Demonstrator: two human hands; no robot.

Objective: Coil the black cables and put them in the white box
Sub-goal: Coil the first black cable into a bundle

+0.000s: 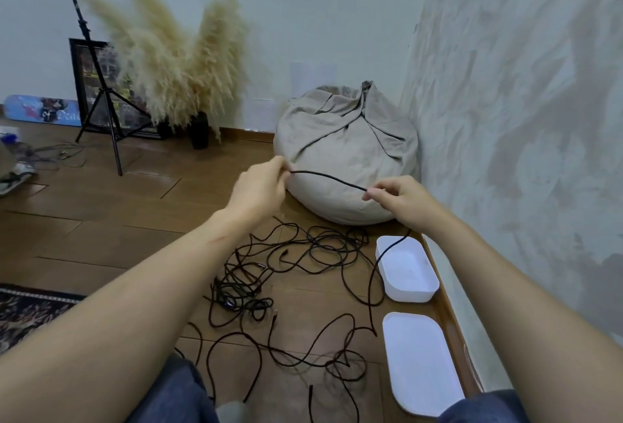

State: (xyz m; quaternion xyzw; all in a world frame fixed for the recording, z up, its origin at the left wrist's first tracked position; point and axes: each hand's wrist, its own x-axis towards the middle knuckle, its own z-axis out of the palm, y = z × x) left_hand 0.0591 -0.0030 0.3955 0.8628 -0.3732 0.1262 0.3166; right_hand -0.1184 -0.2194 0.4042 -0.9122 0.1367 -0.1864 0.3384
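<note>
A thin, braided black cable (328, 179) runs nearly level between 2 pinching grips. The left hand (261, 186) and the right hand (401, 201) each have their fingers curled on it. Below the right hand it droops across the open white plastic box (409, 294), nearest that hand, into the loose tangle (286, 271) on the wooden floor (101, 220).

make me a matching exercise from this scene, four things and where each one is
Things:
1 white box
2 white lid
3 beanbag
4 black cable

Places:
A in the corner against the wall
B held up off the floor
C flat on the floor, nearest the person
D between lid and beanbag

Pairs: 1-D, 2-C, 3-A, 4-B
</note>
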